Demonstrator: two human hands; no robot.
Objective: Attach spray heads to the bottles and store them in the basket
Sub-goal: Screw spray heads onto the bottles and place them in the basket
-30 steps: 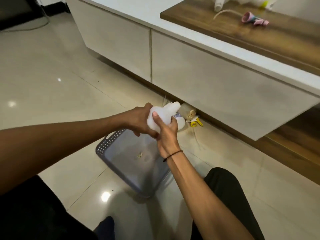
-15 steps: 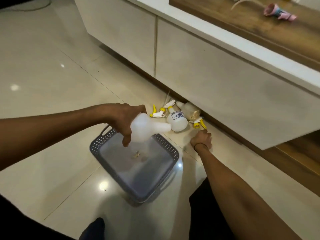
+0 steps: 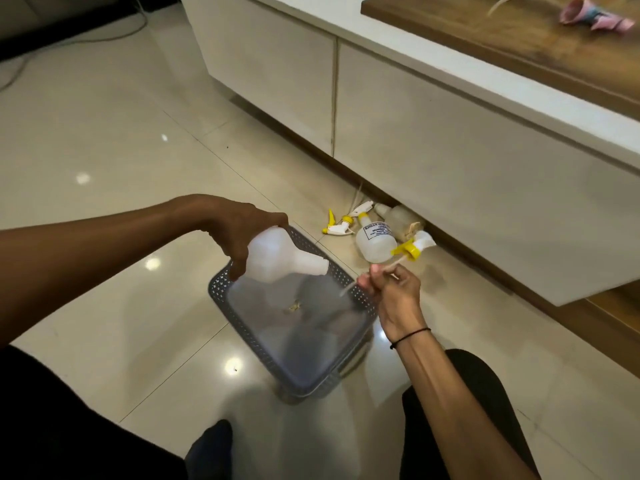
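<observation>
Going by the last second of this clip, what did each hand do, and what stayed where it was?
The right hand let go of the bottle, reached to the floor by the cabinet, and now holds a spray head by its tube, lifted toward the bottle. The left hand kept the bottle, tipping it neck-right over the basket. The basket, the labelled bottle and the other spray head stayed put.

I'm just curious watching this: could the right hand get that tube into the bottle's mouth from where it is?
Probably yes. The right hand holds the spray head by its tube, beside the open neck of the bottle in the left hand; nothing lies between.
</observation>
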